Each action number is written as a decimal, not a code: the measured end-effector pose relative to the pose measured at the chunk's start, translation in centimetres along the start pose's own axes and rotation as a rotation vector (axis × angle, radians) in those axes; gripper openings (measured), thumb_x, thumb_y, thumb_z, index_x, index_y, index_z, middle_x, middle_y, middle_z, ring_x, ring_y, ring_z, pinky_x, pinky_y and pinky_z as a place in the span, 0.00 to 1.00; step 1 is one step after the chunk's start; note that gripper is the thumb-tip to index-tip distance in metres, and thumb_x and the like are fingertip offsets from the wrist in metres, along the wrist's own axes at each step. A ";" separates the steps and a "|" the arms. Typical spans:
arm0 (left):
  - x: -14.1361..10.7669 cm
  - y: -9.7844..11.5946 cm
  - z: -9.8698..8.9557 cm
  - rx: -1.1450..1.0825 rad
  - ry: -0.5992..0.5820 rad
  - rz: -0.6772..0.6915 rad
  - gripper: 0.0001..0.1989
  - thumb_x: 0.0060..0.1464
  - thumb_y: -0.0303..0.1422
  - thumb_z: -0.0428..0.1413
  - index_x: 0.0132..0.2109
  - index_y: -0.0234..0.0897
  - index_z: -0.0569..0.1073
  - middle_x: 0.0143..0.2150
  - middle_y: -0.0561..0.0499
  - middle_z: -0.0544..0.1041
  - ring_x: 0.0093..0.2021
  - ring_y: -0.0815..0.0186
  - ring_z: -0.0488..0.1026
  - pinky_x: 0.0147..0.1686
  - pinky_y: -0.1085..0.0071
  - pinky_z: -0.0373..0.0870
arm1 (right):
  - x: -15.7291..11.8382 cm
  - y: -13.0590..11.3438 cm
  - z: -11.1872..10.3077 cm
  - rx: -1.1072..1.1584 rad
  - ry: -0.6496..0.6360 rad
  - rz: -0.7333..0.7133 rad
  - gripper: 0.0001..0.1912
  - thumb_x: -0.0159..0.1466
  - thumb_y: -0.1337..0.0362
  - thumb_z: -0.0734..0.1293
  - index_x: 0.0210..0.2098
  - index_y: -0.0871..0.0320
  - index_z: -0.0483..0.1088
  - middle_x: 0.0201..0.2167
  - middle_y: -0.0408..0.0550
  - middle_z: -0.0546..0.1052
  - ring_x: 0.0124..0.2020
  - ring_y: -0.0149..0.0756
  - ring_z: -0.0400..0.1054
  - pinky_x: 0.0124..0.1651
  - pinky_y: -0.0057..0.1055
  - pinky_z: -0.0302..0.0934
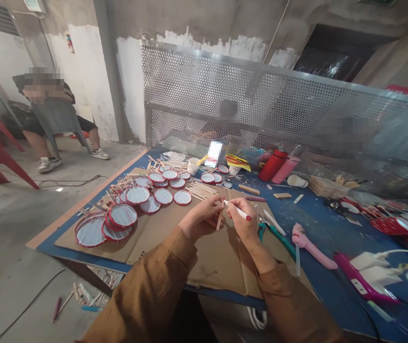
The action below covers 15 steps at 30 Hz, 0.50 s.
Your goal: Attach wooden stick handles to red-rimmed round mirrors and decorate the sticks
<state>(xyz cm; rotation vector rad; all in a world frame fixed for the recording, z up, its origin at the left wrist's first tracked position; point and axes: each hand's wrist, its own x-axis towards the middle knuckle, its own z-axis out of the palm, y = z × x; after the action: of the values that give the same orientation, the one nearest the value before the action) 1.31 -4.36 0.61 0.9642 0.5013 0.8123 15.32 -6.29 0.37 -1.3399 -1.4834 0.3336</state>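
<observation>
While in right hand (244, 223), slim white pen (238, 210)

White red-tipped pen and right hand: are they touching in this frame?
Touching. The head view shows the white pen held in the right hand, its barrel clasped in the hand's grip, red tip sticking out.

we wear a mustard-brown, long-sleeved top; its loose, creased left sleeve (143, 290) and right sleeve (293, 305) end above our wrists, leaving our left hand (200, 216) and right hand (245, 221) bare.
</observation>
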 end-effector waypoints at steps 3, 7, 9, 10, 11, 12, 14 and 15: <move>0.1 -0.1 -0.2 0.024 0.009 -0.007 0.19 0.51 0.43 0.62 0.43 0.38 0.66 0.23 0.59 0.65 0.19 0.75 0.65 0.21 0.80 0.59 | 0.0 -0.2 0.0 0.016 0.013 0.014 0.14 0.61 0.51 0.64 0.32 0.56 0.69 0.25 0.45 0.76 0.26 0.35 0.70 0.31 0.31 0.64; 0.4 -0.4 -0.5 0.047 0.007 -0.013 0.19 0.52 0.45 0.62 0.44 0.39 0.66 0.23 0.58 0.66 0.19 0.75 0.66 0.21 0.80 0.60 | 0.1 -0.1 -0.1 0.015 0.000 0.012 0.14 0.61 0.51 0.65 0.32 0.56 0.69 0.24 0.44 0.75 0.26 0.35 0.70 0.31 0.30 0.63; 0.5 -0.6 -0.7 0.057 0.002 -0.016 0.20 0.52 0.46 0.61 0.45 0.39 0.66 0.22 0.58 0.66 0.19 0.74 0.65 0.21 0.80 0.60 | 0.1 0.0 -0.1 0.021 0.001 0.022 0.13 0.61 0.51 0.64 0.31 0.56 0.69 0.24 0.43 0.74 0.25 0.34 0.69 0.31 0.30 0.63; 0.6 -0.6 -0.8 0.066 -0.002 -0.021 0.20 0.52 0.46 0.61 0.45 0.39 0.66 0.22 0.58 0.66 0.19 0.74 0.66 0.21 0.80 0.60 | 0.1 0.1 -0.1 0.027 0.006 0.027 0.14 0.61 0.51 0.64 0.31 0.56 0.69 0.24 0.43 0.74 0.25 0.34 0.69 0.31 0.30 0.63; 0.6 -0.7 -0.9 0.074 -0.005 -0.023 0.21 0.52 0.47 0.60 0.46 0.39 0.66 0.23 0.58 0.67 0.19 0.74 0.66 0.21 0.80 0.61 | 0.1 0.1 -0.1 0.032 0.009 0.030 0.14 0.61 0.51 0.64 0.32 0.56 0.69 0.24 0.43 0.74 0.25 0.34 0.69 0.31 0.30 0.63; 0.6 -0.7 -0.9 0.080 -0.009 -0.023 0.21 0.53 0.47 0.60 0.46 0.39 0.66 0.23 0.57 0.67 0.19 0.73 0.66 0.21 0.79 0.61 | 0.1 0.1 -0.1 0.034 0.009 0.030 0.14 0.61 0.51 0.64 0.32 0.56 0.69 0.25 0.43 0.75 0.25 0.34 0.69 0.31 0.30 0.63; 0.7 -0.8 -1.1 0.084 -0.016 -0.018 0.21 0.53 0.47 0.60 0.46 0.40 0.66 0.23 0.57 0.68 0.19 0.74 0.66 0.21 0.79 0.62 | 0.0 0.0 -0.1 0.029 -0.008 0.027 0.13 0.61 0.51 0.64 0.32 0.56 0.69 0.25 0.44 0.75 0.26 0.34 0.69 0.31 0.31 0.63; 0.7 -0.8 -1.1 0.081 -0.020 -0.013 0.21 0.53 0.47 0.60 0.46 0.40 0.66 0.23 0.57 0.67 0.19 0.74 0.66 0.21 0.79 0.62 | 0.1 0.0 -0.1 0.026 -0.017 0.028 0.13 0.60 0.52 0.64 0.32 0.56 0.69 0.25 0.44 0.75 0.26 0.35 0.69 0.31 0.31 0.63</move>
<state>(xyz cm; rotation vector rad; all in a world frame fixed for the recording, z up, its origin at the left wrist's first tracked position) 1.29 -3.47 -0.65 1.0424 0.5256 0.7746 15.37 -6.28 0.44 -1.3405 -1.4708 0.3816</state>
